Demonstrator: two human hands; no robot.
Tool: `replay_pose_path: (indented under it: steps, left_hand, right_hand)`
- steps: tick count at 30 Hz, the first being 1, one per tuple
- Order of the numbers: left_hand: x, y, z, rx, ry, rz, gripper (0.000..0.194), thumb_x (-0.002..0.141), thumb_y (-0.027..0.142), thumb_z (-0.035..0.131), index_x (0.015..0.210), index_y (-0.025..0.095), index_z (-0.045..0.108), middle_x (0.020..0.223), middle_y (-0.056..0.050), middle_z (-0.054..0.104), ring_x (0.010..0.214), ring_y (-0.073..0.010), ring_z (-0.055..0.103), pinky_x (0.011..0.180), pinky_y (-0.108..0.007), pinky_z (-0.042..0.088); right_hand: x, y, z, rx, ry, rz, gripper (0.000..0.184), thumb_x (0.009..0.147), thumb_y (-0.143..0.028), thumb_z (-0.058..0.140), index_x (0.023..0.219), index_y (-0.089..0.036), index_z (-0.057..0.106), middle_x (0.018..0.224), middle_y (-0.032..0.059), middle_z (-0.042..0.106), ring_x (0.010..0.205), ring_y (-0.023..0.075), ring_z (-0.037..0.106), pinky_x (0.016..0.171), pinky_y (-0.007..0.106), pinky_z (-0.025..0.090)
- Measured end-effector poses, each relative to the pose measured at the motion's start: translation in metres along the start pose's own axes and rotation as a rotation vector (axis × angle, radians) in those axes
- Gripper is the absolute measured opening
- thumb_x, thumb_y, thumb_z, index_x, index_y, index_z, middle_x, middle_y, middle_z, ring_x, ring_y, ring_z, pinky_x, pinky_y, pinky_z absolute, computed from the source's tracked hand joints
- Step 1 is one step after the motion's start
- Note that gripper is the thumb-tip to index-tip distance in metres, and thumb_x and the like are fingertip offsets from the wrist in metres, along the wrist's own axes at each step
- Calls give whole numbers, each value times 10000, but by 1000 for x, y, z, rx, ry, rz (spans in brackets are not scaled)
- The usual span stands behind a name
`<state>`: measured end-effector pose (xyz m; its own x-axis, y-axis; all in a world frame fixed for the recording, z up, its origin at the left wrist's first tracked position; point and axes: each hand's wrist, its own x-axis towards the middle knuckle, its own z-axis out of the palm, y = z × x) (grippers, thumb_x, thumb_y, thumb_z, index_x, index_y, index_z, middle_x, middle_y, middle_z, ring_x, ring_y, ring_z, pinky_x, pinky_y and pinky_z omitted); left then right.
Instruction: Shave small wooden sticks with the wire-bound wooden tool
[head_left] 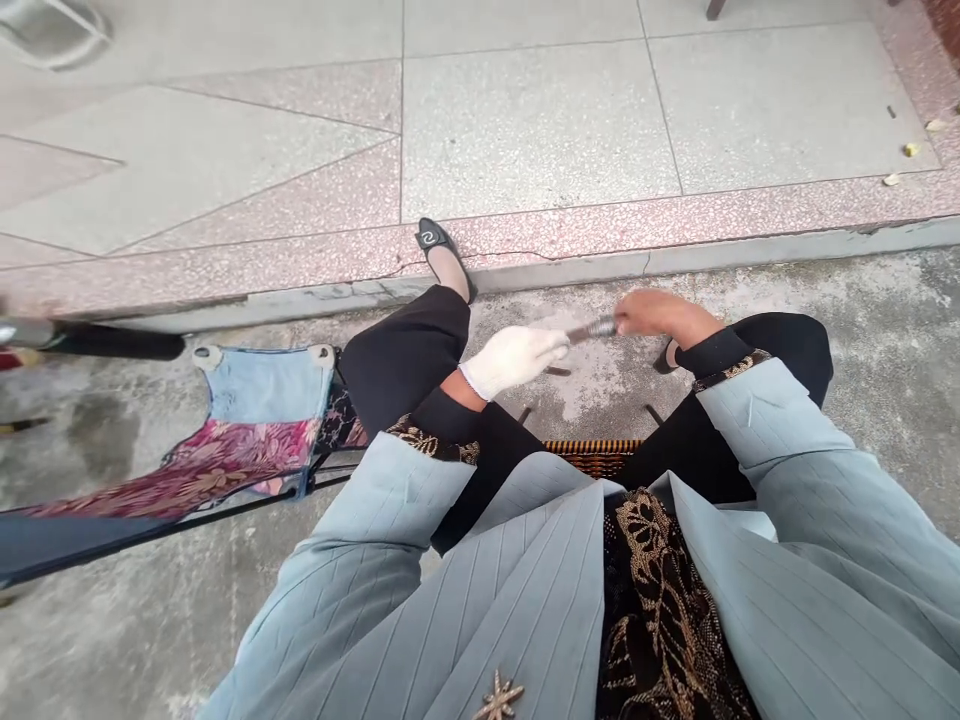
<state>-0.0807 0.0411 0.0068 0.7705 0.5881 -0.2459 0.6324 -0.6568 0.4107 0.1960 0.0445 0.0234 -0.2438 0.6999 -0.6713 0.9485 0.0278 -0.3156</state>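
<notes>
My left hand (514, 360), in a white knit glove, is closed on one end of a short brown rod (577, 335). Towards its other end the rod carries a silvery, ribbed section (602, 327) that looks like coiled wire. Bare and also closed, my right hand (649, 312) grips the rod at that silvery end. Between my knees, above the ground, the rod lies nearly level. My fingers hide both of its ends, and the finer detail is blurred.
Beneath me is a woven seat (592, 455). A folding cloth chair (270, 385) stands to my left, and beyond it is a blurred black handle (120, 340) with a silvery end. Ahead, a low step (570, 268) borders the tiled floor; my left foot rests on it.
</notes>
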Motion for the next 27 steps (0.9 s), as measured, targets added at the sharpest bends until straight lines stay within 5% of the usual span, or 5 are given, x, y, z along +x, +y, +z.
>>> replay_pose_path:
  steps: [5,10,14,21,27]
  left_hand:
    - [5,-14,5,-253,67,-109,351,1009,463,472,977,230,731,889,-64,761,815,-243,694,754,-337,510]
    - [8,-1,28,-410,73,-131,476,1066,497,325,926,199,670,887,-58,731,803,-206,665,784,-330,531]
    - [8,3,39,-278,-34,-102,393,1040,471,405,982,212,695,906,-56,747,842,-223,685,783,-313,508]
    - [1,9,34,-99,-16,-8,388,1082,403,403,1132,223,743,1016,-53,806,900,-220,737,808,-297,501]
    - [-2,3,27,20,48,-170,368,1080,367,444,1215,235,760,1082,-73,816,1014,-259,757,826,-316,494]
  right_hand:
    - [-16,-6,-10,505,-559,-445,283,796,-375,897,975,-169,821,736,-4,698,648,134,599,647,268,486]
    - [-18,15,-24,1097,193,-432,439,766,-580,915,864,-197,724,800,18,691,641,128,556,605,278,531]
    - [1,25,-16,1165,420,-186,381,824,-505,887,786,-222,635,758,44,648,634,168,529,607,359,567]
    - [20,20,-2,484,459,80,150,947,-332,752,974,-188,719,930,137,712,890,295,661,825,454,563]
    - [17,-9,9,-153,-46,103,239,1002,-251,693,1115,-58,779,1021,217,744,899,305,692,736,389,480]
